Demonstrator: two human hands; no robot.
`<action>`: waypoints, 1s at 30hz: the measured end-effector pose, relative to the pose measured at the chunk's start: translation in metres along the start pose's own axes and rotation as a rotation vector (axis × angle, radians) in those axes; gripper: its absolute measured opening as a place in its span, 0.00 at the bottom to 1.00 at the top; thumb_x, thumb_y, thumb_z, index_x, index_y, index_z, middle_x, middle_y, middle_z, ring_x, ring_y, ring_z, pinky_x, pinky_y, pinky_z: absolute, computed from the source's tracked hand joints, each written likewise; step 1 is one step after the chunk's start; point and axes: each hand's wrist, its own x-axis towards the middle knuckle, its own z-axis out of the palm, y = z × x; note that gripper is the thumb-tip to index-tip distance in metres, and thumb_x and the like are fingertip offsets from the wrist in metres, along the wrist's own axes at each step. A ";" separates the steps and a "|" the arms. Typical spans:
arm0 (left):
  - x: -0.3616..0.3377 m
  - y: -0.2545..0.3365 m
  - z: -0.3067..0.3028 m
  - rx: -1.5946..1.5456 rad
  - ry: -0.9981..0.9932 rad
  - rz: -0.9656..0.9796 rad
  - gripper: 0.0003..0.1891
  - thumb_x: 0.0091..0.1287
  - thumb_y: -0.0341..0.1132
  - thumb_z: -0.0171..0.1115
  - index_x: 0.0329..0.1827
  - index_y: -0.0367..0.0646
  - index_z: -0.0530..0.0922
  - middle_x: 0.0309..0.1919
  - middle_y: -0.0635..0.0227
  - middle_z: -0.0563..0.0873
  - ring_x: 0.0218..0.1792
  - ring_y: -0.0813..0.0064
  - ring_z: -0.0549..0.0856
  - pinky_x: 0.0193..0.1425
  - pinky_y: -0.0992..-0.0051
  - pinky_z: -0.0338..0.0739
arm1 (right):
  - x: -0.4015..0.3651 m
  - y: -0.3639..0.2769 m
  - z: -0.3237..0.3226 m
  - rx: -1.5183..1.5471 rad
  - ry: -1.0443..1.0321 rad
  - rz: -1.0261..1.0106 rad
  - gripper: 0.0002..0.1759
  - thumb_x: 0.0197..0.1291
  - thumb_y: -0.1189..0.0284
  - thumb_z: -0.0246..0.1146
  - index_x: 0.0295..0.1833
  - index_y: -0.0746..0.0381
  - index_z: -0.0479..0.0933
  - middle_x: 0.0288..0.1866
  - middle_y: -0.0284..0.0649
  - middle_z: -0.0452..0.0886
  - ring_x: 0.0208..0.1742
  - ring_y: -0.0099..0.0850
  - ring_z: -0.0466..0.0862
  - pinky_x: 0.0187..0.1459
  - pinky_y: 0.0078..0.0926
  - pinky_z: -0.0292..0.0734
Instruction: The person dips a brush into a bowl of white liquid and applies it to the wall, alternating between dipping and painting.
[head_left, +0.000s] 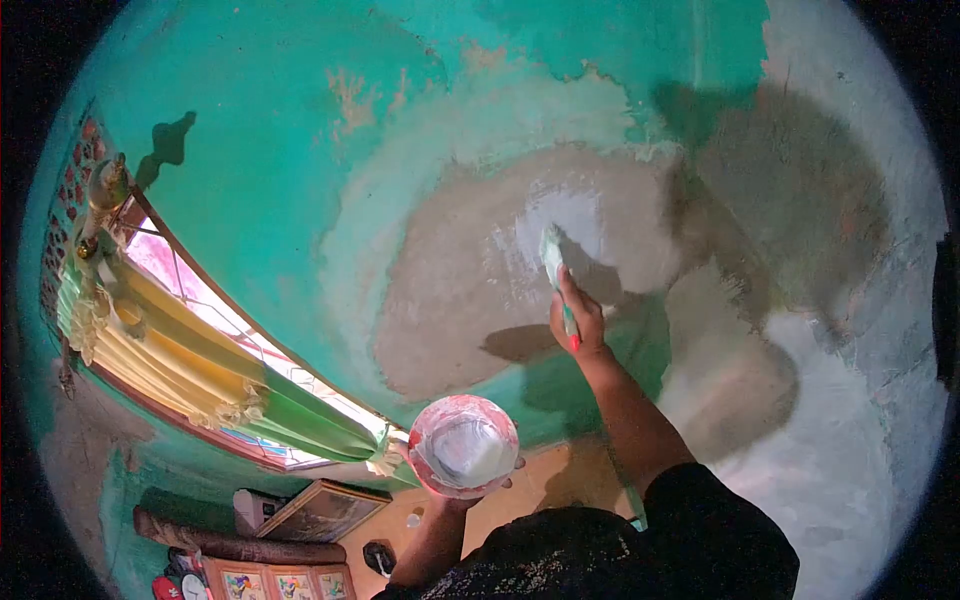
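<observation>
My right hand [582, 318] is closed around the handle of a paintbrush [552, 252]. Its pale, paint-coated bristles are at the wall, by a fresh white patch [560, 215] on a bare grey-brown area of plaster [440, 270]. The handle's red end sticks out below my fingers. Lower down, my left hand [446, 502] supports a round pink-red tub [416, 440] from below, fingertips showing at its right side. White paint [470, 447] lies inside the tub and smears its rim.
Green paint [260, 220] surrounds the bare plaster, and whitish-grey wall [820, 430] lies to the right. A window with yellow and green curtains [200, 350] is at left. Below it are a framed picture [325, 520], a rolled brown item [230, 545] and a small clock [193, 587].
</observation>
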 end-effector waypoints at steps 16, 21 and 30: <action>0.001 0.002 0.000 -0.122 -0.104 -0.075 0.59 0.47 0.86 0.48 0.74 0.49 0.61 0.66 0.42 0.69 0.60 0.35 0.75 0.50 0.32 0.78 | 0.002 -0.009 -0.004 0.057 0.094 -0.050 0.30 0.60 0.79 0.63 0.70 0.66 0.69 0.54 0.60 0.82 0.50 0.52 0.86 0.47 0.37 0.83; -0.002 0.002 -0.006 -0.129 -0.075 -0.064 0.60 0.45 0.86 0.50 0.74 0.50 0.61 0.67 0.42 0.68 0.61 0.34 0.74 0.51 0.32 0.77 | -0.064 0.039 0.017 -0.028 -0.032 -0.006 0.31 0.59 0.80 0.62 0.70 0.64 0.69 0.57 0.60 0.81 0.53 0.54 0.85 0.51 0.39 0.83; -0.002 0.004 -0.009 -0.220 -0.130 -0.084 0.60 0.42 0.81 0.63 0.75 0.51 0.61 0.69 0.43 0.65 0.60 0.27 0.73 0.52 0.29 0.76 | -0.099 0.065 0.014 0.153 0.226 0.399 0.23 0.70 0.75 0.55 0.68 0.72 0.70 0.59 0.60 0.80 0.55 0.44 0.86 0.53 0.33 0.80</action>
